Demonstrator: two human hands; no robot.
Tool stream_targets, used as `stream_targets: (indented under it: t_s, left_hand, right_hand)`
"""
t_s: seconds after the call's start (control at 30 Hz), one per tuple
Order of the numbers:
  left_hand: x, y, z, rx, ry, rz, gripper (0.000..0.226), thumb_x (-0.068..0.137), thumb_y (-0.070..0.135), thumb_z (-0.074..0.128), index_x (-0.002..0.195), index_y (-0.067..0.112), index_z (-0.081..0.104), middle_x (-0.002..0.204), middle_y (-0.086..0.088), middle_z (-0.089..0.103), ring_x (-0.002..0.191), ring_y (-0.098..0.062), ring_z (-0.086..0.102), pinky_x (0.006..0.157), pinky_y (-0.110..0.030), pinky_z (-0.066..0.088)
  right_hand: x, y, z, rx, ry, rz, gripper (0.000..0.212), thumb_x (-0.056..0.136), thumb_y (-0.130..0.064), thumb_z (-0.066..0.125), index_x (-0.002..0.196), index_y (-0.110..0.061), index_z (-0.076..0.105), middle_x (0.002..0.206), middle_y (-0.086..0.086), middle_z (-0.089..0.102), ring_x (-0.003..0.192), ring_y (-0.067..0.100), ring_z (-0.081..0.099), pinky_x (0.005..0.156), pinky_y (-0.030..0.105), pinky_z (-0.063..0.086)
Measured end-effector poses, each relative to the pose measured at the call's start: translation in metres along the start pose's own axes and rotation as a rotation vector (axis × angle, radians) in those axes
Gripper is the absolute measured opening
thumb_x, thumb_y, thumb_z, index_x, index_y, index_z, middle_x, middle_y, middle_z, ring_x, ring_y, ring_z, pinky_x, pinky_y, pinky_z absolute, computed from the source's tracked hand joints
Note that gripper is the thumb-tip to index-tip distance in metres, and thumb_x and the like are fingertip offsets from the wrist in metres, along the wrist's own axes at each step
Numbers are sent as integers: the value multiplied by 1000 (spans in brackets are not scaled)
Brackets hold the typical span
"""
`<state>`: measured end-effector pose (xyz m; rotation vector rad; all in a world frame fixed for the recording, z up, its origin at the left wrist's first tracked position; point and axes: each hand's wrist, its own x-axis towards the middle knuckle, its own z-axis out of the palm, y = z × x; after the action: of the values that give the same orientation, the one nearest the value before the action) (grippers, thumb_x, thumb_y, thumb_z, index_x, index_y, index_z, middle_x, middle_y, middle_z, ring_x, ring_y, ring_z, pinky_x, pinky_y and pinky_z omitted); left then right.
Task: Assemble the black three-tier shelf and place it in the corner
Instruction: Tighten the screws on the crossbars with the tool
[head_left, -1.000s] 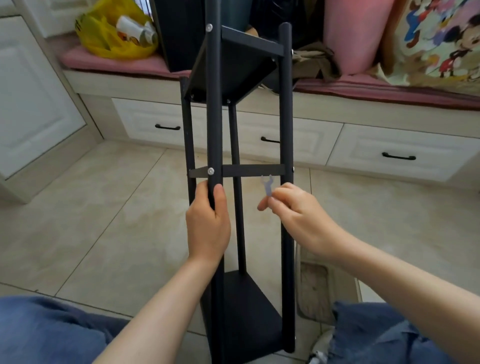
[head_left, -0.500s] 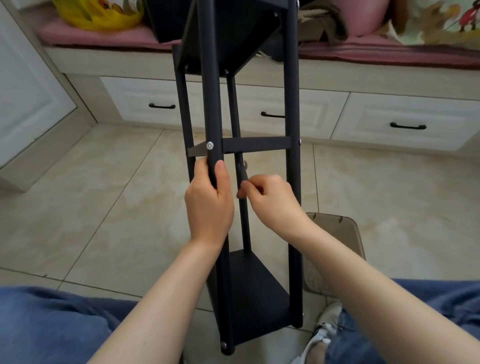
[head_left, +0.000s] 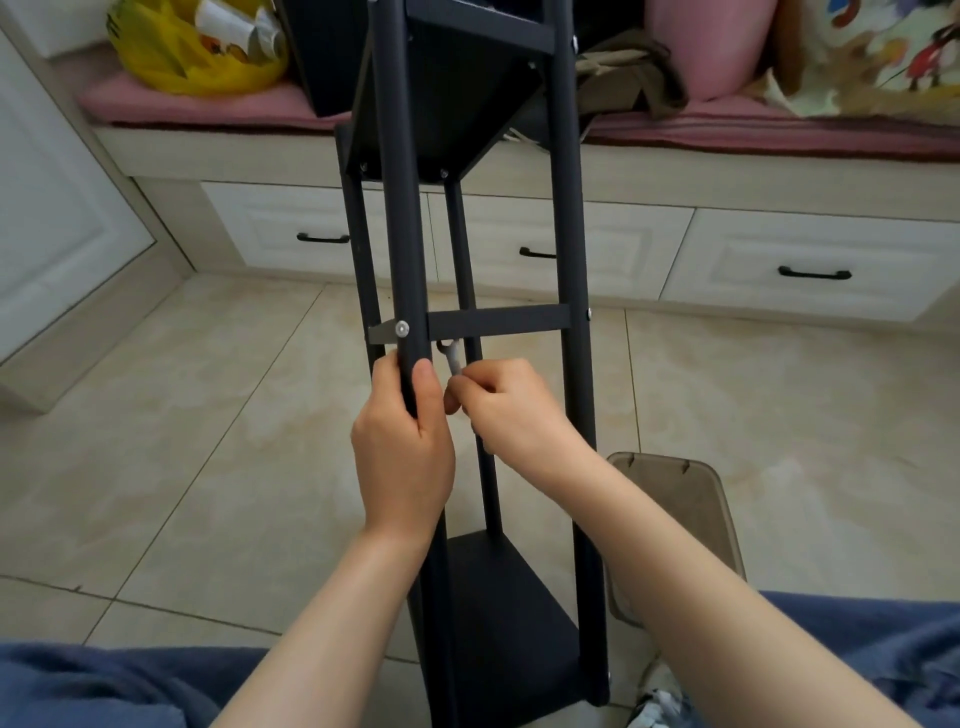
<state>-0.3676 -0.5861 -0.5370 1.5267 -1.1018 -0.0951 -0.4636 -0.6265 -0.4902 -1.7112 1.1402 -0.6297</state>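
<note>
- While the left hand (head_left: 402, 452) wraps the near post (head_left: 400, 208) just below its screw (head_left: 401, 328), the black shelf (head_left: 498, 623) lies centre frame — long axis running from lower edge to top.
- Right hand (head_left: 511, 410), fingers curled, pinches a small wrench (head_left: 453, 358) pointing up at the crossbar (head_left: 498, 322).
- Judged target: the fastening behind that screw, just above both hands — wrench head already beside it.
</note>
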Motion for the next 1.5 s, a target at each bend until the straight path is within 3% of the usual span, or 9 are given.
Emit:
stream_targets:
  t_s: [0.23,0.43,0.57,0.63,0.77,0.9,1.03,1.2,1.5]
  left_hand:
    - [4,-2,-3,19,9,-30,27,101,43,35,100,25,55,68,15,55,64,-2,57,55,-9,38]
    - [3,-2,-4,6,-1,-55,34,103,39,37,107,16,61,70,15,56,63,-2,58,56,-9,38]
    - [3,0,-3,-4,-15,-48,40,102,41,37,113,13,63,72,14,58,66,-3,59,56,-11,39]
    - [3,2,-2,-9,-23,-28,42,102,43,36,113,13,63,74,14,59,69,-2,59,57,-11,40]
    - [4,2,0,1,-44,-11,41,104,40,37,110,9,64,75,17,58,68,2,58,57,-9,39]
    - [6,2,0,13,-47,4,38,105,36,38,106,8,64,74,20,56,66,4,58,57,-8,39]
    - [6,4,1,22,-47,13,36,105,33,40,109,7,64,77,21,56,69,8,58,59,-6,40]
    - [5,6,2,18,-47,17,36,105,34,40,106,7,64,74,18,55,66,6,57,58,-7,39]
    - [6,7,4,-18,-74,12,35,105,34,41,115,10,65,78,15,60,69,0,60,58,-9,41]
  right_hand:
    - [7,-3,5,13,16,-11,34,99,-20,48,72,-12,66,69,8,59,65,16,52,61,32,47]
    - [14,-2,8,12,49,-4,33,99,-18,48,78,-7,70,53,-4,53,51,10,48,48,18,36]
    - [18,0,12,43,82,-47,32,99,-16,48,82,-1,71,79,18,69,77,30,63,63,32,51]
    - [18,2,13,44,95,-55,32,99,-17,48,83,1,71,79,19,69,77,32,63,63,32,51]
    - [20,6,9,30,99,-71,32,99,-18,49,82,-4,72,76,15,69,69,27,61,54,18,45]
    - [22,10,7,33,112,-99,32,99,-17,48,82,-2,71,81,16,70,78,29,63,69,33,51]
    - [19,16,9,39,155,-136,30,101,-15,49,84,-4,72,76,10,69,65,17,60,56,19,47]
    - [20,19,14,61,185,-160,30,100,-14,50,83,-1,71,70,10,67,63,20,59,55,24,47]
    - [23,24,16,163,210,-161,33,99,-16,54,70,-7,67,55,-5,58,50,2,49,48,9,37]
